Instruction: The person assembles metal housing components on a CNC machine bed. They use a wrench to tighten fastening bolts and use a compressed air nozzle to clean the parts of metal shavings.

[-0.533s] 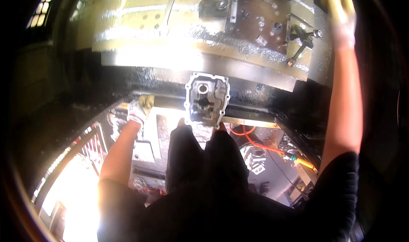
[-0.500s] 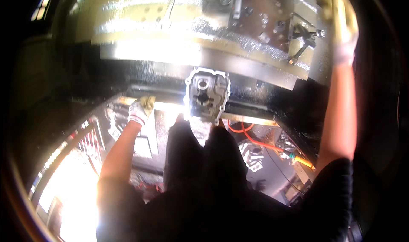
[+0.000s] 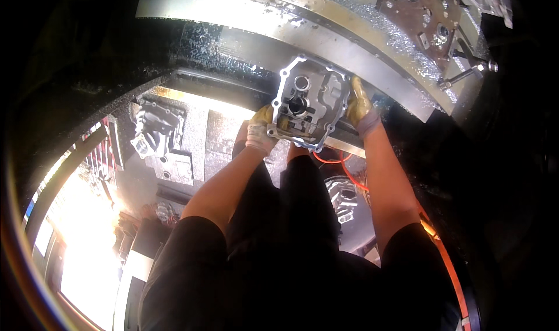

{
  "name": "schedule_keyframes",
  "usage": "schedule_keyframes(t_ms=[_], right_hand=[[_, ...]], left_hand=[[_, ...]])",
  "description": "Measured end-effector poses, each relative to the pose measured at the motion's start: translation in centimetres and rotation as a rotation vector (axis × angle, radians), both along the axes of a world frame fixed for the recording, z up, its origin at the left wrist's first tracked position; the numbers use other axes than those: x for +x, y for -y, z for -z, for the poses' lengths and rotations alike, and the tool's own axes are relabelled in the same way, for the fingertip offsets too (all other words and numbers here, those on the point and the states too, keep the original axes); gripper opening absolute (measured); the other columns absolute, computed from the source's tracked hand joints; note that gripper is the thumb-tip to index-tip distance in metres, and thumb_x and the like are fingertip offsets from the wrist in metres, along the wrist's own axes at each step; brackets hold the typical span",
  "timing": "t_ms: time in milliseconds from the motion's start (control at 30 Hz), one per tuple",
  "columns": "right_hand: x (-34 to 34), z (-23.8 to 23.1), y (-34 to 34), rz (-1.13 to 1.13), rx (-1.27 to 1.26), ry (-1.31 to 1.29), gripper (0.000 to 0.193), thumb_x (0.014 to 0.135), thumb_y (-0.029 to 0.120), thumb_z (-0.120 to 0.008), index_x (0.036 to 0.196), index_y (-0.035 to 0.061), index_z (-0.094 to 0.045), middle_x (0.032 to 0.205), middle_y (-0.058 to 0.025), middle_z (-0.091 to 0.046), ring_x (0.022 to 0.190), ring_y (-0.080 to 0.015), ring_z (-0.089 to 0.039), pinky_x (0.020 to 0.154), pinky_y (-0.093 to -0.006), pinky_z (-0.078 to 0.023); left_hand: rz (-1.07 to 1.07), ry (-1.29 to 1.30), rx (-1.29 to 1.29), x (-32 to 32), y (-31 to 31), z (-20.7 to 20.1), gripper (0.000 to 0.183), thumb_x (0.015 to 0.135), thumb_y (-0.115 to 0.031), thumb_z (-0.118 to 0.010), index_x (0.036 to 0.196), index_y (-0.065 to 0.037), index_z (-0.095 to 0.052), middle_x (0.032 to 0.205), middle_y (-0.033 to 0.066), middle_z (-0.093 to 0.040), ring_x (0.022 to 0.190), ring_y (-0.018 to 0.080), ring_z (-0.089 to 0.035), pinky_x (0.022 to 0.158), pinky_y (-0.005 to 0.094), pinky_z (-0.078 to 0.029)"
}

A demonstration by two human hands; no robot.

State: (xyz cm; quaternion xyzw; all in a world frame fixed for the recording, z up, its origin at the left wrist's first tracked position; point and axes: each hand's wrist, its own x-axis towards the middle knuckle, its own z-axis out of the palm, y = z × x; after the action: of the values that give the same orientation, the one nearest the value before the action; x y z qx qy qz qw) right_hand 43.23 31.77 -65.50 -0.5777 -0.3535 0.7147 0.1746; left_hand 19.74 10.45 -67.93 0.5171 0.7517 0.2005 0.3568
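A grey cast metal housing [image 3: 321,95], open-faced with a bright bolt-holed rim and a round bore, hangs tilted between my gloved hands in front of the machine's edge. My left hand [image 3: 262,129] is closed on its lower left side, the fingers partly hidden behind and inside the rim. Along the right side, my right hand [image 3: 361,105] grips the housing's edge with the thumb pointing up and the other fingers mostly out of sight. Both gloves have yellowish palms and pale cuffs.
Beyond the housing runs a metal machine ledge [image 3: 233,23] strewn with chips. A brown fixture plate [image 3: 414,25] and a clamp bolt [image 3: 463,76] sit at upper right. Below lie another casting [image 3: 157,124] at left, one [image 3: 343,198] near my legs, and an orange hose [image 3: 445,255].
My right hand has come down from the upper right to the housing. My left hand has moved right onto it. The housing is raised and tilted, and the view has shifted.
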Motion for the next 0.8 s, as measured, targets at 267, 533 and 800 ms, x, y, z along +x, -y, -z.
schedule_keyframes(t_ms=[267,533,800], right_hand=[[7.3,-12.4,-0.1,-0.625,0.811,0.345,0.039,0.105,0.027,-0.056,0.131,-0.0001,-0.061,0.117,-0.0096,-0.070,0.095,-0.0210,-0.066,0.085,-0.0323,-0.054],[6.5,-29.2,9.7,-0.601,0.346,0.221,0.084,0.076,0.004,-0.075,0.153,0.0020,-0.042,0.146,-0.0131,-0.053,0.125,-0.0245,-0.055,0.113,-0.0409,-0.042],[2.3,-34.6,7.7,-0.047,0.496,0.229,0.053,0.096,0.013,-0.063,0.147,-0.0011,-0.052,0.134,-0.0130,-0.062,0.119,-0.0206,-0.061,0.097,-0.0334,-0.052]], left_hand=[[-0.010,0.395,-0.236,-4.4,-4.4,-19.4,0.028,0.093,-0.026,-0.068,0.111,-0.005,-0.071,0.101,0.0148,-0.075,0.094,0.0307,-0.073,0.081,0.0404,-0.058],[-0.073,1.133,-0.668,-1.7,-10.1,-27.8,0.033,0.092,-0.021,-0.068,0.118,0.000,-0.070,0.101,0.0149,-0.075,0.093,0.0253,-0.075,0.083,0.0371,-0.063],[0.246,0.921,-0.138,1.7,-7.8,-22.0,0.044,0.100,-0.037,-0.062,0.123,0.000,-0.062,0.108,0.0175,-0.068,0.092,0.0295,-0.071,0.080,0.0405,-0.061]])
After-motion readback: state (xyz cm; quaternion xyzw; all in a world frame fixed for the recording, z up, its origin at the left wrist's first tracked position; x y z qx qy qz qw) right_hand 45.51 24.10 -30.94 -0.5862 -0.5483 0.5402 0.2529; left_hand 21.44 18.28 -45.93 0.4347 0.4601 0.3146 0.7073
